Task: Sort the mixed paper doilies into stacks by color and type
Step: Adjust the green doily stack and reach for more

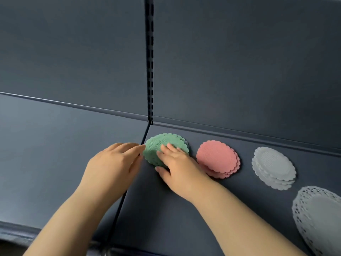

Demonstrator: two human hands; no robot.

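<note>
Head view, looking down on the green doily stack, set on the blue-grey shelf just right of the seam between two shelf boards and close to the back panel. Pressed from above by the right hand: fingers fairly straight and laid flat across the stack's near-right part, thumb stretched along its near edge, curled round nothing. Touched on the left rim by the fingertips of the left hand, likewise flat and relaxed, fingers extended, holding nothing. Round, mint green, scalloped all the way round, with fine embossed ridges in an oval centre; several sheets, slightly fanned so that lower rims peek out at the near-left. Just to the right, apart from it, a pink doily stack of the same scalloped kind, loosely staggered toward the near side. Further right, a small white doily stack, same shape, also staggered. Nearest and farthest right, cut by the frame edge, a large white lace doily with pierced border and plain middle; cannot tell whether one sheet or many. Behind everything, a black slotted upright splitting the back panel and meeting the seam.
</note>
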